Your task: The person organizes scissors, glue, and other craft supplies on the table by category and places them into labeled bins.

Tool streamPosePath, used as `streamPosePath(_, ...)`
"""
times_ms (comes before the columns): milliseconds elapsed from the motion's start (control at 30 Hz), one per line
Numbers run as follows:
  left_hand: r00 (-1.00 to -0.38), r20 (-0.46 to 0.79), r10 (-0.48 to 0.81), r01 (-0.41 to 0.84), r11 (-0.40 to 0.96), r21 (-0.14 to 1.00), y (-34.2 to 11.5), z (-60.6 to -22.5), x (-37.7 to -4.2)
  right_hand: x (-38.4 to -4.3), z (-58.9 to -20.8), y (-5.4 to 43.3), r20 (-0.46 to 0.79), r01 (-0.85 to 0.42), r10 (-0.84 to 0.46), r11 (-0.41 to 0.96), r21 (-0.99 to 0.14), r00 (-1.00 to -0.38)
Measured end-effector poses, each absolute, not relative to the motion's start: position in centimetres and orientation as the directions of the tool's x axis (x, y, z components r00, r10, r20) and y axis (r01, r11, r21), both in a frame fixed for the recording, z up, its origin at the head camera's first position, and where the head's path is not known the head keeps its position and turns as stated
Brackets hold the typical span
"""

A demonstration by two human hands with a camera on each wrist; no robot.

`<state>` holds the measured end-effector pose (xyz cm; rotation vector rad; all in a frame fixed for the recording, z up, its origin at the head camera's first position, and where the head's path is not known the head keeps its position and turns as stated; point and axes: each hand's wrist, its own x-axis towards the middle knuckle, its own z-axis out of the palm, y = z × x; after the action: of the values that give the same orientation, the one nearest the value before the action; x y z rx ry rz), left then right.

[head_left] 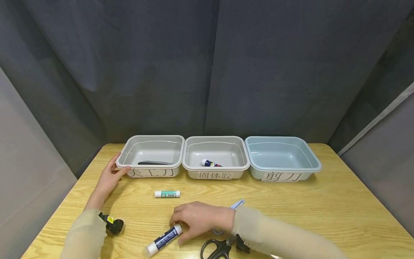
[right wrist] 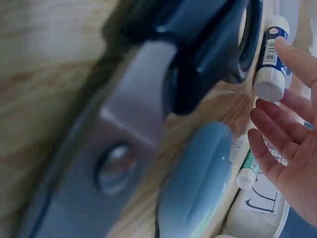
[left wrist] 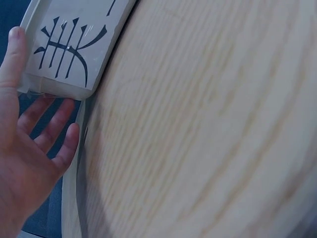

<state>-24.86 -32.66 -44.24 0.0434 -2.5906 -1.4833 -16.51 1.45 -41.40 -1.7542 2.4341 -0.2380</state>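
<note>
Three bins (head_left: 191, 174) stand beyond the right hand (head_left: 198, 218), black scissors (head_left: 221, 247) nearby.

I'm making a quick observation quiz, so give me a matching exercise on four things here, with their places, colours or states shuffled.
1. Left hand
2. Green-labelled glue stick
3. Black-handled scissors
4. Right box

A. Partly hidden by the right sleeve
B. Pale blue
C. Holding the left box
D. On the table, in front of the left box

Pairs: 1-C, 2-D, 3-A, 4-B
</note>
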Motion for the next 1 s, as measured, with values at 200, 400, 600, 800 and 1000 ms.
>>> streamPosePath(200, -0.987, 0.122, -0.101, 0.054, 0.511, 0.858, -32.7, -44.2, -24.9, -16.7, -41.8, 1.1, -0.015, -0.928, -0.951, 0.304, -0.214, -0.308)
streamPosePath(400, -0.987, 0.123, -0.1, 0.054, 0.517, 0.854, -32.7, -44.2, -24.9, -16.8, -42.1, 0.6, 0.013, -0.941, -0.959, 0.274, -0.199, -0.282)
streamPosePath(600, -0.987, 0.127, -0.096, 0.06, 0.516, 0.855, -32.7, -44.3, -24.9, -16.7, -42.0, 0.3, 0.015, -0.943, -0.961, 0.266, -0.2, -0.275)
streamPosePath(800, -0.987, 0.121, -0.102, 0.053, 0.511, 0.858, -32.7, -44.3, -24.9, -16.6, -41.9, -0.2, 0.005, -0.942, -0.962, 0.267, -0.205, -0.274)
streamPosePath(1000, -0.987, 0.121, -0.105, 0.05, 0.517, 0.855, -32.6, -44.2, -24.7, -16.5, -42.0, -0.5, -0.004, -0.943, -0.964, 0.26, -0.207, -0.265)
